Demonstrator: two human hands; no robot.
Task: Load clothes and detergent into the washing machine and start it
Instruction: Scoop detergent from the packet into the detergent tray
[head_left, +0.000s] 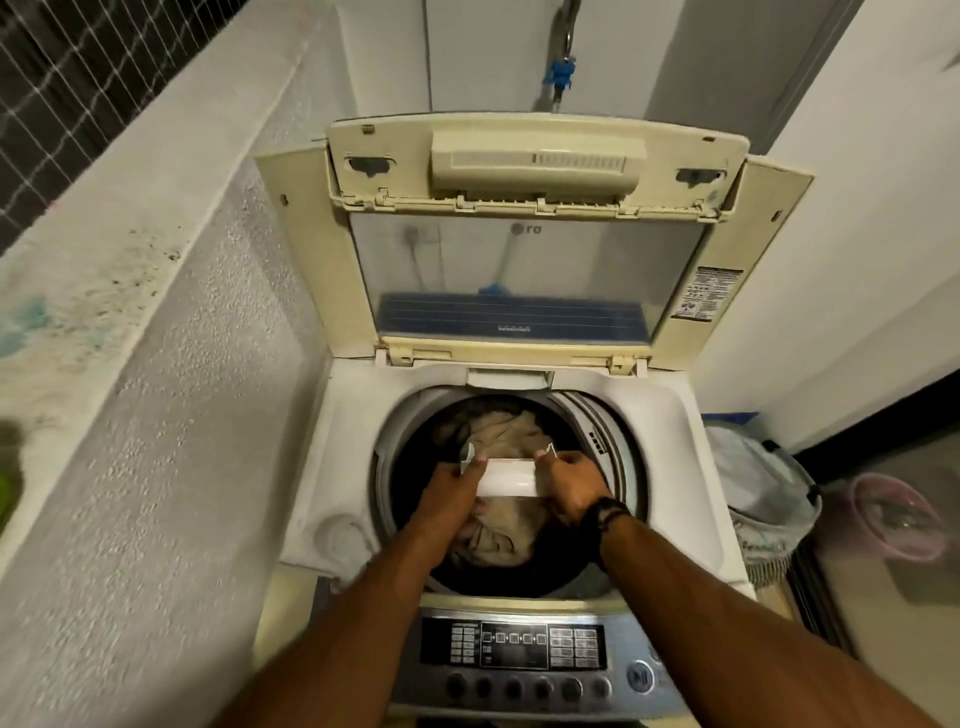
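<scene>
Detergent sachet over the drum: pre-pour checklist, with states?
1. Lid raised clear of the drum: ok.
2. Clothes already in the drum: ok.
3. White detergent sachet held over the drum opening, not the rim: ok.
4. Left hand and right hand both pinching the sachet ends: ok.
5. Sachet torn open: cannot tell.
6. Control panel powered on: cannot tell.

**Sachet held over open drum**

A white detergent sachet (508, 479) is pinched at both ends by the left hand (451, 492) and right hand (575, 484), above beige clothes (506, 434) in the washing machine (670, 415). Lid (524, 280) propped upright. Control panel (519, 652) nearest.
</scene>
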